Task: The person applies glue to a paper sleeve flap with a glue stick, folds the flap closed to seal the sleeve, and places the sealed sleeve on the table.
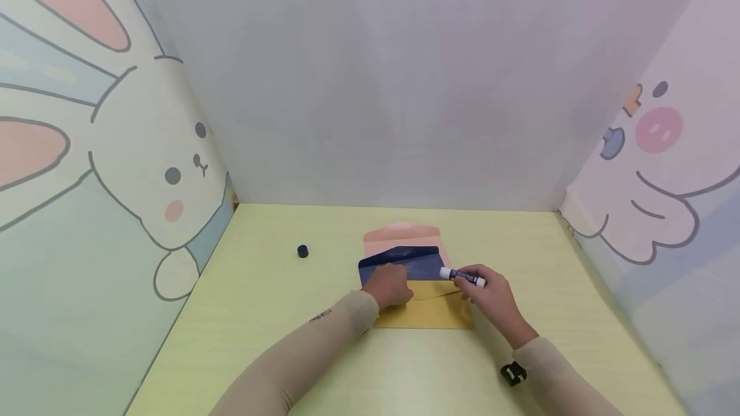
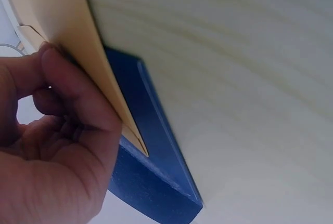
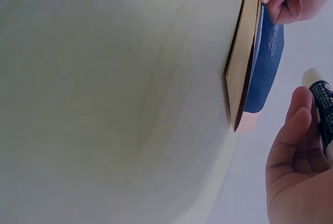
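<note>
My right hand (image 1: 496, 297) grips a glue stick (image 1: 467, 277) with a dark printed label; its pale uncapped end points left, above the right part of the yellow envelope (image 1: 430, 315). With curled fingers, my left hand (image 1: 388, 285) pinches the yellow envelope near the flap at its upper left; the left wrist view shows thumb and index finger close together there. Beneath the yellow envelope lies a dark blue envelope (image 1: 424, 266), its flap spread upward. Farther back, a pink envelope (image 1: 403, 234) shows its flap and upper part, the rest hidden under the blue one.
A small dark cap (image 1: 303, 251) stands on the light yellow-green table (image 1: 277, 313), left of the envelopes. A pale wall (image 1: 399, 95) rises behind, and side panels with a cartoon rabbit (image 1: 144, 153) and another cartoon animal (image 1: 665, 165) flank the table.
</note>
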The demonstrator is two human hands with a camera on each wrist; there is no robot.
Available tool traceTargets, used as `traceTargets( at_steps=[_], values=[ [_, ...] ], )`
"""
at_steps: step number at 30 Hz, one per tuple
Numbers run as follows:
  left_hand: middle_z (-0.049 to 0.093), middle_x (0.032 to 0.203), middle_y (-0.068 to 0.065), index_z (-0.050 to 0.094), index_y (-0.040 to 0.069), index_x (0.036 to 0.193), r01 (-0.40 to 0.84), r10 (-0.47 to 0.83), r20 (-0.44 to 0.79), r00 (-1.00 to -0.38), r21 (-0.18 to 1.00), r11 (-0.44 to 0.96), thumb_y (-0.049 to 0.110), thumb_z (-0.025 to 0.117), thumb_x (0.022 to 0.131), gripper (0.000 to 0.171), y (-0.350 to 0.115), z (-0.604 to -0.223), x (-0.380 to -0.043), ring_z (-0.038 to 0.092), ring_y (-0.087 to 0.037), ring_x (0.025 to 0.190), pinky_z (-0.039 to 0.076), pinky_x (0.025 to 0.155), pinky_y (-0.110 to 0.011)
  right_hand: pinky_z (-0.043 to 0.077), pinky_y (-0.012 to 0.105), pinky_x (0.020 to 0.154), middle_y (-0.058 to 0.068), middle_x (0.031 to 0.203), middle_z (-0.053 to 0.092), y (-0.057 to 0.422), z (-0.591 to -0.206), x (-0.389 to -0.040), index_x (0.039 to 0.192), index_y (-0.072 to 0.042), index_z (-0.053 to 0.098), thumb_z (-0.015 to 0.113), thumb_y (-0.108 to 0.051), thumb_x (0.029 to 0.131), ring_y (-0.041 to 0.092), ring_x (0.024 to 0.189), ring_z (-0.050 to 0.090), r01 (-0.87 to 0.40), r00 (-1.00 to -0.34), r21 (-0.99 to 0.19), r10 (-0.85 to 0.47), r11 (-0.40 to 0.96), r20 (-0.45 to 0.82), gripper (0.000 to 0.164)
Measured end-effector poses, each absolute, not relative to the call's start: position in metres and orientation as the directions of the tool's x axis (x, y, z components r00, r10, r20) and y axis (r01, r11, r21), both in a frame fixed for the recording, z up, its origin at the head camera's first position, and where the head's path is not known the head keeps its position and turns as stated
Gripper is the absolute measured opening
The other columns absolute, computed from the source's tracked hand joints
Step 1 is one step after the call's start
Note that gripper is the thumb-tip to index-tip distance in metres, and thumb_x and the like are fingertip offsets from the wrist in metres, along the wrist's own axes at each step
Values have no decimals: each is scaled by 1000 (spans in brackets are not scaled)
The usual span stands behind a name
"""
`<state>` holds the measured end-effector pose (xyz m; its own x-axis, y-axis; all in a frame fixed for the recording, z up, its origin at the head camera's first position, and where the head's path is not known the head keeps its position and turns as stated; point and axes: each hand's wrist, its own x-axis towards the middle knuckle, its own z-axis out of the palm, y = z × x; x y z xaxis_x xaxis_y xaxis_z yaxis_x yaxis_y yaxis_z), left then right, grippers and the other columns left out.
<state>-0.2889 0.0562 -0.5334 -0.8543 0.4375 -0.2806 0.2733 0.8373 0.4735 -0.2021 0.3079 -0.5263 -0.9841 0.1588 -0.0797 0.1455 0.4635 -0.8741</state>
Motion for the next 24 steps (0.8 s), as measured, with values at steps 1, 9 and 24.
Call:
traceTargets(
  at_steps=[1, 9, 24],
  values=[
    [33, 61, 6, 46, 17, 64, 271, 435, -279, -856, 476, 837, 25, 82, 107, 57, 56, -533, -288, 42, -16, 55, 34, 58, -30, 62, 29, 73, 20, 122, 87, 308, -526, -202, 140, -2, 77, 84, -29, 112, 15, 87, 78, 144, -984, -874, 159, 465, -78, 39],
    [29, 59, 7, 42, 18, 61, 277, 446, -267, -854, 493, 825, 28, 84, 108, 64, 53, -530, -287, 38, -14, 53, 32, 57, -29, 63, 29, 73, 20, 120, 87, 307, -526, -203, 139, -1, 77, 84, -28, 112, 14, 86, 77, 133, -986, -876, 148, 463, -72, 39],
    [30, 56, 8, 39, 21, 60, 243, 490, -272, -828, 613, 752, 26, 82, 106, 63, 45, -527, -292, 33, -13, 50, 28, 55, -29, 61, 30, 73, 19, 121, 88, 308, -522, -206, 140, -1, 77, 84, -30, 112, 13, 87, 77, 134, -986, -870, 152, 474, -69, 41]
  ],
)
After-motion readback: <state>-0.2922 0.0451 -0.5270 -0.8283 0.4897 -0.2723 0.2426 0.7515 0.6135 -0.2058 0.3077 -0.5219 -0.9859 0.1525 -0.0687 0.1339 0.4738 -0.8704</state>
